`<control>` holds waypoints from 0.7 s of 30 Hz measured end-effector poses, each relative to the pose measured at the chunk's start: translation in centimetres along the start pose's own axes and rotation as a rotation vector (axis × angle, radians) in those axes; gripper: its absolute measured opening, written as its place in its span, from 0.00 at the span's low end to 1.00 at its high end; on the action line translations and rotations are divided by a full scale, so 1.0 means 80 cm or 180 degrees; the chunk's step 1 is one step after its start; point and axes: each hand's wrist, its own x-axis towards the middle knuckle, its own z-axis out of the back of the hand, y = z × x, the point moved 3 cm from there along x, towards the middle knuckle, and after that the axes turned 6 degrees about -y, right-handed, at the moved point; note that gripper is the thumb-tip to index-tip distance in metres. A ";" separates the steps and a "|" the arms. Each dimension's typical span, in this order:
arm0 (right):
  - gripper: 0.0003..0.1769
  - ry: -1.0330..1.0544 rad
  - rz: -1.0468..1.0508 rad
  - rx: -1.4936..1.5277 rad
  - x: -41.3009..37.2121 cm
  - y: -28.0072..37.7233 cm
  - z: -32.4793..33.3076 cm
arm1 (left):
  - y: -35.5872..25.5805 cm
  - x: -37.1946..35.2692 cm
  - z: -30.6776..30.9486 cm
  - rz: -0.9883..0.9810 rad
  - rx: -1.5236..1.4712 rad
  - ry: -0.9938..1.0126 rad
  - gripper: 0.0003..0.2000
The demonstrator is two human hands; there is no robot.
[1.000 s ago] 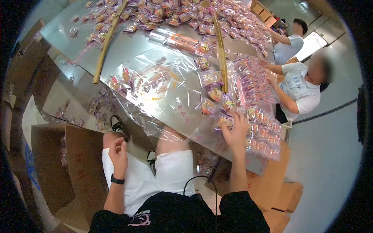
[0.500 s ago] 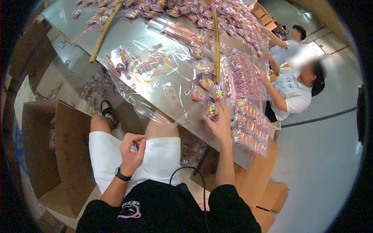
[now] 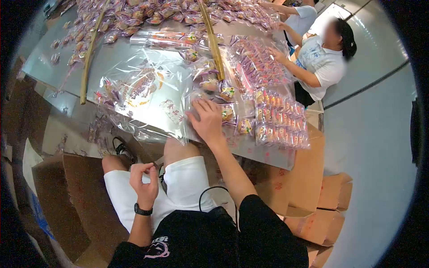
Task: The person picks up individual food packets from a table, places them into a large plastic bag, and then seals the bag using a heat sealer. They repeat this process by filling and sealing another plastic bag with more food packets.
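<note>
- Snack packet (image 3: 199, 95): under my right hand's fingertips, on the table (image 3: 44, 67).
- Right hand (image 3: 206, 119): reaching forward, palm down, fingers bent; I can't tell if they grip.
- Left hand (image 3: 145, 179): raised, curled; contents unclear.
- Clear pack (image 3: 281, 119): rightward of my right hand, holding snack rows.

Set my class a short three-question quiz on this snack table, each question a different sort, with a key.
1. True or false: the black wristwatch is on the left arm.
2. Which is nearest the right hand: (a) brown cardboard boxes, (b) a small snack in a clear, purple-edged wrapper, (c) the wristwatch?
3. How many long yellow-brown strips extend across the grey table?

Key: 1 true; 2 b; 3 two.
</note>
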 end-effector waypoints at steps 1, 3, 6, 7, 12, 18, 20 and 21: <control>0.26 0.0080 0.0044 -0.0109 0.007 0.008 0.005 | 0.000 0.000 0.000 -0.0092 0.0051 -0.0010 0.06; 0.28 0.0216 0.0182 -0.0372 0.009 0.008 -0.002 | -0.004 0.003 -0.003 -0.0158 0.0089 -0.0041 0.06; 0.32 0.0433 0.0315 -0.0659 0.007 0.001 -0.028 | 0.001 0.001 -0.004 -0.0197 0.0189 0.0013 0.07; 0.35 0.0541 0.0277 -0.0638 0.012 0.006 -0.028 | 0.002 0.001 -0.006 -0.0205 0.0178 0.0021 0.07; 0.42 0.0535 0.0248 -0.0889 0.028 -0.002 -0.057 | 0.000 0.001 -0.006 -0.0360 0.0217 0.0056 0.08; 0.54 0.0971 -0.0753 -0.1114 0.076 -0.061 -0.079 | 0.011 0.003 -0.002 -0.0320 0.0393 0.0125 0.08; 0.53 0.0789 -0.0326 -0.1015 0.085 -0.068 -0.075 | 0.018 -0.001 -0.001 -0.0288 0.0427 0.0131 0.07; 0.52 0.0759 -0.0300 -0.0936 0.088 -0.064 -0.072 | 0.019 -0.001 -0.002 -0.0280 0.0437 0.0135 0.07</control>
